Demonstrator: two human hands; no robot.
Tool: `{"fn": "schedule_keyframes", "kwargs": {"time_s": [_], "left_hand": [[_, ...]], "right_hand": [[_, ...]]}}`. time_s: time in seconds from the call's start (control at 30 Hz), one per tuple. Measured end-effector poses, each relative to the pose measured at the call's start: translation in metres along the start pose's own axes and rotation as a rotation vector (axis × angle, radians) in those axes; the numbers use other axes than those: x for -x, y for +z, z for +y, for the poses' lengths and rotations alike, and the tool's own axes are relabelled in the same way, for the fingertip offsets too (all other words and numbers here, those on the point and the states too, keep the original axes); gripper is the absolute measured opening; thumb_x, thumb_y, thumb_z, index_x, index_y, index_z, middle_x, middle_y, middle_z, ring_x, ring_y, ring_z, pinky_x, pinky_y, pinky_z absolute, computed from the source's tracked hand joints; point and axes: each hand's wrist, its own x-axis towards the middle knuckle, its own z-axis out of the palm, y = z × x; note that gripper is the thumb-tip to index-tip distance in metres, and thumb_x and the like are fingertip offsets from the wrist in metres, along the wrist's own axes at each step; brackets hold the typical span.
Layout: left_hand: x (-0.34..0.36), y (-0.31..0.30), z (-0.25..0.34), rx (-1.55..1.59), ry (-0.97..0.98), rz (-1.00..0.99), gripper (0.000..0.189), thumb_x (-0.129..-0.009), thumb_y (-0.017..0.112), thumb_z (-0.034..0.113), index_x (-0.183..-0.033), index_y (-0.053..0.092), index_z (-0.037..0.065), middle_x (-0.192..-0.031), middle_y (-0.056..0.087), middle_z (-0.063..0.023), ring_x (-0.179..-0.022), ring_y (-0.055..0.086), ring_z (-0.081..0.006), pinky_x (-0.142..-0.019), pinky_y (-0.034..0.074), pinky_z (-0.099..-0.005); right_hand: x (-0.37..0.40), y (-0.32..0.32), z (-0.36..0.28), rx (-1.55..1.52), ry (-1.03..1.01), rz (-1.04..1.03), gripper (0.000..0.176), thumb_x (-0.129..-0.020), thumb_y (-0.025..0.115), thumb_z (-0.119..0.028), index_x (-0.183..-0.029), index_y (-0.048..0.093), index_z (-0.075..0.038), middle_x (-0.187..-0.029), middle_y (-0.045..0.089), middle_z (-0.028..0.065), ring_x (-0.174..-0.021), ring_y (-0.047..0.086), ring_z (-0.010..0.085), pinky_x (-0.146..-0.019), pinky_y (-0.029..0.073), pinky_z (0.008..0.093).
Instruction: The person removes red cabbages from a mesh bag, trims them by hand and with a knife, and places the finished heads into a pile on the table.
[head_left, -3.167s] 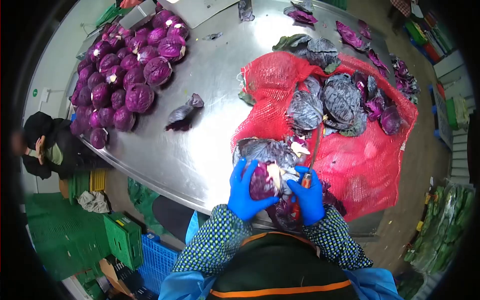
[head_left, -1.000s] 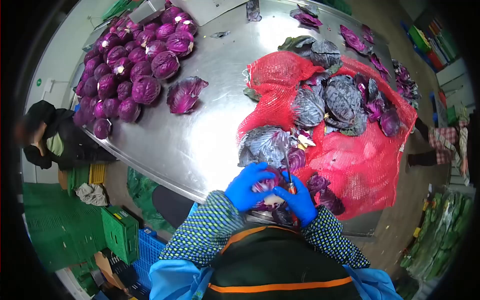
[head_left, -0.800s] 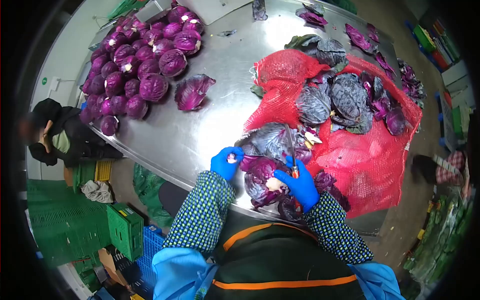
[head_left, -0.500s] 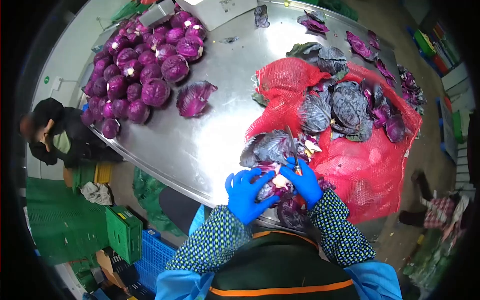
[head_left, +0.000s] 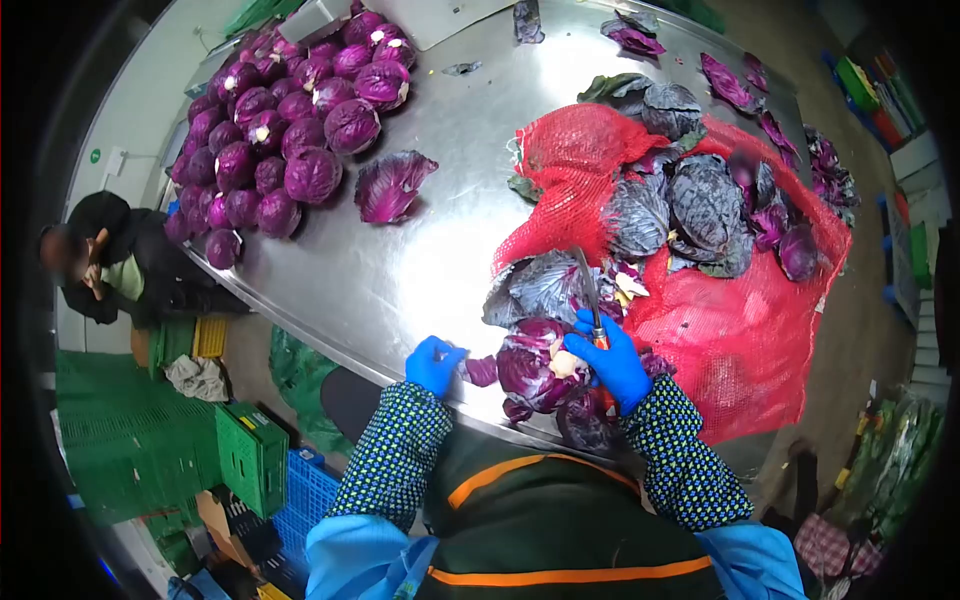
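A red cabbage (head_left: pixel 530 368) rests near the table's front edge, its pale cut stem facing up. On its right side is my right hand (head_left: pixel 618 366), blue-gloved and closed round the handle of a knife (head_left: pixel 587 275). The slim blade points away from me over loose dark outer leaves (head_left: pixel 545 288). My left hand (head_left: pixel 433 366), also gloved, is left of the cabbage with its fingers drawn together at the edge of a torn purple leaf (head_left: pixel 481 371). Another dark leaf (head_left: pixel 586 420) lies just below the cabbage.
Trimmed red cabbages (head_left: pixel 312 175) are heaped at the far left of the metal table (head_left: pixel 400 270). A red mesh bag (head_left: pixel 730 340) with untrimmed cabbages (head_left: pixel 705 205) lies to the right. A single leaf (head_left: pixel 392 187) sits mid-table. Another person (head_left: pixel 130 260) is at the left.
My left hand has moved left off the cabbage, and a torn leaf now shows beside its fingers. More of the cabbage is visible. The right hand keeps the knife in nearly the same place.
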Motion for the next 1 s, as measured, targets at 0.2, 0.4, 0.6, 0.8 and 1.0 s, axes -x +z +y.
{"fn": "schedule_keyframes", "kwargs": {"time_s": [0.2, 0.4, 0.6, 0.8, 1.0], "left_hand": [[0.017, 0.028, 0.103, -0.054, 0.955, -0.114, 0.051, -0.067, 0.077, 0.03, -0.109, 0.062, 0.007, -0.099, 0.063, -0.0168, -0.092, 0.061, -0.0303, -0.081, 0.048, -0.0376], [-0.052, 0.032, 0.038, 0.002, 0.146, 0.11, 0.048, -0.076, 0.071, 0.037, -0.106, 0.064, 0.002, -0.092, 0.067, -0.016, -0.086, 0.064, -0.0213, -0.078, 0.049, -0.0321], [0.042, -0.011, 0.113, -0.025, 0.879, 0.19, 0.057, -0.067, 0.075, 0.015, -0.118, 0.053, 0.003, -0.111, 0.055, -0.0188, -0.105, 0.05, -0.0359, -0.089, 0.042, -0.0447], [0.063, 0.056, 0.095, -0.135, 0.703, -0.089, 0.11, -0.05, 0.086, 0.038, -0.139, 0.029, 0.008, -0.14, 0.025, -0.0267, -0.126, 0.029, -0.0438, -0.103, 0.029, -0.0509], [0.067, 0.065, 0.102, -0.183, 0.619, -0.024, 0.11, -0.049, 0.086, 0.041, -0.139, 0.03, 0.01, -0.14, 0.025, -0.0274, -0.126, 0.03, -0.0429, -0.101, 0.031, -0.0518]], "right_hand": [[0.007, -0.006, 0.01, 0.063, -0.079, -0.044, 0.059, -0.078, 0.073, -0.02, -0.125, 0.044, 0.001, -0.122, 0.051, 0.0149, -0.113, 0.048, 0.0206, -0.095, 0.04, 0.0329], [0.012, -0.002, 0.019, 0.051, -0.142, -0.032, 0.059, -0.078, 0.073, -0.02, -0.125, 0.043, 0.0, -0.122, 0.05, 0.0128, -0.115, 0.046, 0.02, -0.096, 0.038, 0.0331], [0.01, -0.012, 0.006, 0.031, -0.047, -0.082, 0.065, -0.078, 0.073, -0.018, -0.13, 0.038, 0.0, -0.122, 0.049, 0.0141, -0.115, 0.046, 0.019, -0.094, 0.041, 0.0326], [0.059, -0.022, -0.006, 0.492, -0.303, 0.254, 0.042, -0.09, 0.054, -0.015, -0.131, 0.048, -0.01, -0.091, 0.057, 0.0094, -0.084, 0.057, 0.0174, -0.075, 0.047, 0.0299], [0.084, -0.005, -0.006, 0.918, -0.412, 0.144, 0.043, -0.088, 0.053, -0.009, -0.13, 0.05, -0.017, -0.081, 0.05, 0.0103, -0.07, 0.056, 0.0224, -0.062, 0.046, 0.0308]]}}
